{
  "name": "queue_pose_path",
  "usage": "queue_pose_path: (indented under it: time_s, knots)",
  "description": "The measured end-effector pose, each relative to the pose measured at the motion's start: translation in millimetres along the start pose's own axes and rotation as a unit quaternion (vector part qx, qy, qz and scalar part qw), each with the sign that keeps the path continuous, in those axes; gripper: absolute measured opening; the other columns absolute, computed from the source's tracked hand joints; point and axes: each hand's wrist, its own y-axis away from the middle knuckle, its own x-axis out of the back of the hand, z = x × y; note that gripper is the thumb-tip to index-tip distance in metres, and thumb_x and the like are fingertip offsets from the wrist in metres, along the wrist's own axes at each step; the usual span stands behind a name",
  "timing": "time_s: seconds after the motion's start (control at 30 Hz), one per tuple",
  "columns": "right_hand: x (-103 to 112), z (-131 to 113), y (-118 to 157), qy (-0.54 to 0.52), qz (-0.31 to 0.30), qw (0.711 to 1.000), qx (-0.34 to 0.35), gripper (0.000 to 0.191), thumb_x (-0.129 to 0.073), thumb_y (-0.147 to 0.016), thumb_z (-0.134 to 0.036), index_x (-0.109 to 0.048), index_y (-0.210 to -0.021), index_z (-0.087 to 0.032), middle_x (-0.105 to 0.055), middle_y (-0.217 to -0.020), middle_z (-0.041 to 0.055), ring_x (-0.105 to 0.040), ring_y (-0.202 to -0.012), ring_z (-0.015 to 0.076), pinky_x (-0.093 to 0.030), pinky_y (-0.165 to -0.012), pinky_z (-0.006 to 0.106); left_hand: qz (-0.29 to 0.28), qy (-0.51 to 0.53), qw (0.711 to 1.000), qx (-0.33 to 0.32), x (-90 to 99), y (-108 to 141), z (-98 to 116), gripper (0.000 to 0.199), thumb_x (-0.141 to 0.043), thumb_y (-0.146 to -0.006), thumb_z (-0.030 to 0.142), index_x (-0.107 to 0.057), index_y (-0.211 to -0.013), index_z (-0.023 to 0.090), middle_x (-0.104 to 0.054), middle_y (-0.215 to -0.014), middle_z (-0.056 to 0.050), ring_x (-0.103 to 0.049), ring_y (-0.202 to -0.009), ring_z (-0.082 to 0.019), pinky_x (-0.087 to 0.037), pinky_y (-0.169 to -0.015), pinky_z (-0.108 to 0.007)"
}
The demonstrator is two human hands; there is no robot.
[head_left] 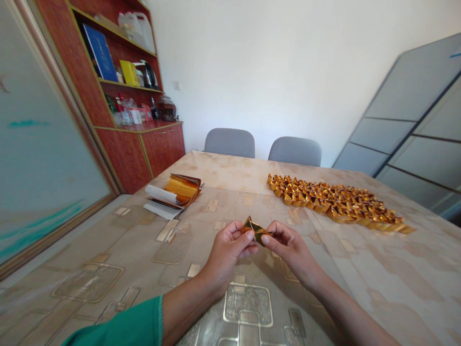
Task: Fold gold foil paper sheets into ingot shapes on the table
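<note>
A beige bench (pixel 403 293) with a glossy pattern of rounded squares fills the lower view of a white-walled room. Far beyond the left hand (pixel 228 252) stands a red-brown wooden cabinet (pixel 158 149) with a kettle (pixel 147 75) on a shelf. Two grey chairs (pixel 229 142) wait across the bench, and grey panels (pixel 406 129) lean at the far right. Ahead of the left hand, a curled pad of gold foil (pixel 182 190) lies on white paper (pixel 158 210). Ahead of the right hand (pixel 291 250) spreads a dense cluster of folded gold foil ingots (pixel 334 204). Both hands, the left in a green sleeve (pixel 122 327), are curled and pinch a small folded gold foil piece (pixel 256 229) between fingers and thumbs, in the air above the bench. Its long axis runs almost side to side, dipping slightly rightward, with one pointed corner up toward the left hand
</note>
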Motion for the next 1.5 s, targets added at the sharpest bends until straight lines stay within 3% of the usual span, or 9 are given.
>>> queue_pose_path:
  time_s: [0.1,0.27,0.53,0.8,1.03,1.33,1.5]
  knots:
    - [1.4,-1.0,0.1,0.022,-0.017,1.000,-0.006,0.040,-0.066,-0.080,-0.058,-0.053,-0.066,-0.022,-0.044,-0.059,-0.0041,-0.035,-0.055,0.0130,-0.027,-0.053,0.027,-0.014,-0.007,1.000,0.003,1.4,-0.2,0.4,0.037,-0.087,-0.064,0.034,-0.061,-0.082,0.015,-0.070,-0.075,0.001,-0.065,-0.068,-0.010,-0.053,-0.067,-0.022]
    - [1.7,1.4,1.3,0.034,0.007,0.999,0.006,0.042,-0.064,-0.082,-0.058,-0.053,-0.064,-0.022,-0.048,-0.060,-0.0021,-0.039,-0.057,0.0142,-0.030,-0.054,0.028,-0.017,-0.017,1.000,0.008,1.2,-0.9,2.4,0.037,-0.087,-0.062,0.034,-0.060,-0.078,0.015,-0.069,-0.071,0.001,-0.061,-0.062,-0.008,-0.048,-0.061,-0.019]
    - [5.2,-2.5,0.8,0.021,-0.049,0.998,-0.043,0.045,-0.061,-0.082,-0.064,-0.058,-0.066,-0.022,-0.053,-0.063,-0.0004,-0.045,-0.062,0.0163,-0.035,-0.059,0.030,-0.012,-0.041,0.998,0.046,5.5,-2.0,2.7,0.037,-0.086,-0.060,0.033,-0.060,-0.078,0.014,-0.070,-0.072,-0.001,-0.062,-0.060,-0.009,-0.049,-0.060,-0.020]
    - [3.9,8.7,-2.6,0.017,0.006,1.000,-0.022,0.047,-0.065,-0.078,-0.064,-0.052,-0.060,-0.023,-0.045,-0.055,-0.0030,-0.036,-0.053,0.0145,-0.029,-0.053,0.029,-0.014,-0.012,0.996,0.086,5.2,-0.8,3.6,0.031,-0.081,-0.071,0.035,-0.066,-0.086,0.012,-0.073,-0.079,-0.007,-0.068,-0.067,-0.013,-0.054,-0.065,-0.023]
    - [4.1,9.1,-1.1,0.025,-0.022,0.999,-0.030,0.044,-0.062,-0.082,-0.062,-0.055,-0.064,-0.022,-0.048,-0.059,-0.0017,-0.040,-0.057,0.0151,-0.031,-0.054,0.029,0.025,-0.036,0.997,0.070,7.4,-1.7,3.5,0.031,-0.088,-0.062,0.027,-0.064,-0.076,0.013,-0.071,-0.070,-0.003,-0.065,-0.061,-0.010,-0.053,-0.061,-0.020]
    - [-5.9,14.9,5.0,0.040,-0.003,0.999,0.019,0.041,-0.064,-0.085,-0.053,-0.050,-0.063,-0.023,-0.047,-0.059,-0.0029,-0.038,-0.057,0.0143,-0.026,-0.054,0.028,0.003,-0.091,0.996,0.020,3.8,-2.0,0.7,0.027,-0.084,-0.062,0.028,-0.064,-0.068,0.012,-0.066,-0.061,-0.001,-0.059,-0.056,-0.009,-0.046,-0.056,-0.019]
    - [-9.2,11.0,3.7,0.009,0.008,0.999,0.035,0.042,-0.064,-0.084,-0.055,-0.048,-0.063,-0.023,-0.046,-0.059,-0.0031,-0.037,-0.057,0.0144,-0.028,-0.054,0.028,0.001,-0.035,0.999,0.036,2.7,0.2,2.1,0.034,-0.086,-0.063,0.035,-0.067,-0.081,0.013,-0.070,-0.074,-0.002,-0.062,-0.062,-0.010,-0.050,-0.064,-0.022]
